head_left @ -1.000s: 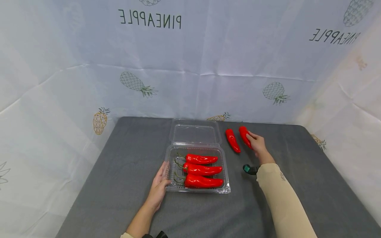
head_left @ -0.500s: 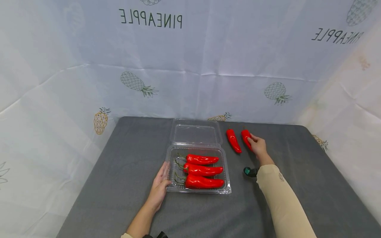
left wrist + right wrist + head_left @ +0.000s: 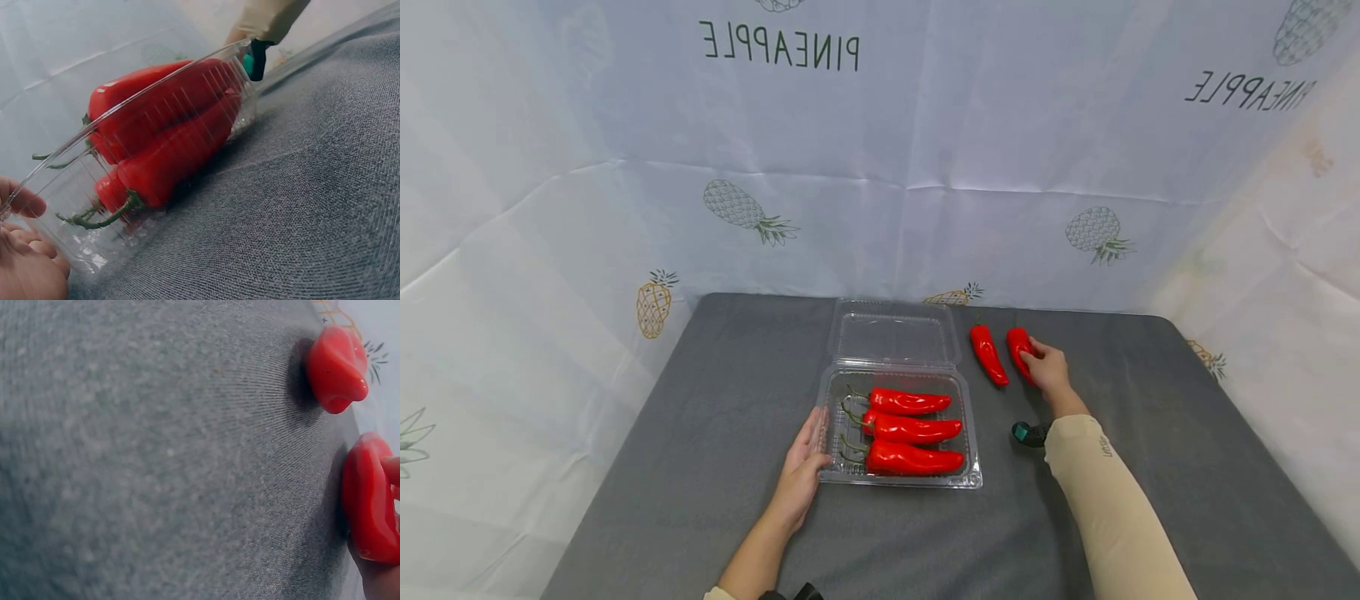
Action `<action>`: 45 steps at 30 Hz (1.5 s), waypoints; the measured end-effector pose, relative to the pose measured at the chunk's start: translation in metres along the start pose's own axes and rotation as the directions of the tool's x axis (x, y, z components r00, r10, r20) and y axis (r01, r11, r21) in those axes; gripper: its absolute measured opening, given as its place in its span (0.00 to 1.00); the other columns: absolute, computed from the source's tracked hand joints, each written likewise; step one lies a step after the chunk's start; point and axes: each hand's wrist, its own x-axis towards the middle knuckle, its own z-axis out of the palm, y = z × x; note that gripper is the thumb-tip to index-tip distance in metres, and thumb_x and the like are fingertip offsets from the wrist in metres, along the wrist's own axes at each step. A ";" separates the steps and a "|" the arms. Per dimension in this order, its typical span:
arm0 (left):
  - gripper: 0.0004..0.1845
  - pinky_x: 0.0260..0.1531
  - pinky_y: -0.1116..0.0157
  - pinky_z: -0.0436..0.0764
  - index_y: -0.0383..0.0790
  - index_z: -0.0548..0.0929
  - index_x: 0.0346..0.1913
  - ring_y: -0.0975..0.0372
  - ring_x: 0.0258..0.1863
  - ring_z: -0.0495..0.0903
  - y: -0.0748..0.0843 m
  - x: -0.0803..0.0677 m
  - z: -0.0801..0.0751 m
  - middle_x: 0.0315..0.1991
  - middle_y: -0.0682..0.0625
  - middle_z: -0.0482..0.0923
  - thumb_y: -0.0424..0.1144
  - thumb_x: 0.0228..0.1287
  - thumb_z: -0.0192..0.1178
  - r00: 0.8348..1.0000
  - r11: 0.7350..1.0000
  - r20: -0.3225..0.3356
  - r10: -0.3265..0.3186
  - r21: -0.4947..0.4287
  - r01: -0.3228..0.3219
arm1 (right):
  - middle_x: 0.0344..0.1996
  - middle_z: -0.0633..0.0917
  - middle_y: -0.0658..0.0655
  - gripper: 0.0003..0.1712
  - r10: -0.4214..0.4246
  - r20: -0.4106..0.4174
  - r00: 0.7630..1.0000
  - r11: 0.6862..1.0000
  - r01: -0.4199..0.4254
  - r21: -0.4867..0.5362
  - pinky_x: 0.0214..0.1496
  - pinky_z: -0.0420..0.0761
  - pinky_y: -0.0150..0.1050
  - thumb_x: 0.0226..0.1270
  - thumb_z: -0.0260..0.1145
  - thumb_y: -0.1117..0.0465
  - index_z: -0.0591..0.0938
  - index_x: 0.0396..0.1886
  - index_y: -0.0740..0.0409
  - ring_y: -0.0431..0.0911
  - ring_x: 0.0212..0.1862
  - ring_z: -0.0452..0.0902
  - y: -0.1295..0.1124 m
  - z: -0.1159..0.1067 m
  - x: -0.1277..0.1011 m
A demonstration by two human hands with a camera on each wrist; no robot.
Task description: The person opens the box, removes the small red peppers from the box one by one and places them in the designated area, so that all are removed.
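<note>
Closing my right hand [image 3: 1047, 367] round a loose pepper [image 3: 1019, 348] on the surface [image 3: 715, 417]; left hand [image 3: 801, 467], fingers straight, steadies the box [image 3: 972, 467]. Next I lift it clear.

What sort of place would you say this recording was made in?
Probably a staged recording booth, not a kitchen: a pineapple-print sheet walls in a grey-covered table, which holds only a clear box of red peppers and two loose ones.

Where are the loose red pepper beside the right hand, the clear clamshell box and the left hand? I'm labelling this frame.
loose red pepper [image 3: 987, 355], head view, mid-body.
clear clamshell box [image 3: 892, 337], head view, open lid.
left hand [image 3: 801, 471], head view, back of hand.
</note>
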 end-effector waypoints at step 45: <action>0.41 0.57 0.88 0.53 0.29 0.37 0.72 0.49 0.73 0.34 -0.002 0.002 0.000 0.74 0.37 0.36 0.18 0.53 0.36 1.000 1.000 -0.014 0.001 -0.005 -0.001 | 0.73 0.53 0.61 0.37 -0.063 0.247 0.967 0.896 -0.054 0.440 0.73 0.52 0.42 0.70 0.52 0.52 0.53 0.72 0.63 0.49 0.74 0.48 -0.056 -0.017 -0.041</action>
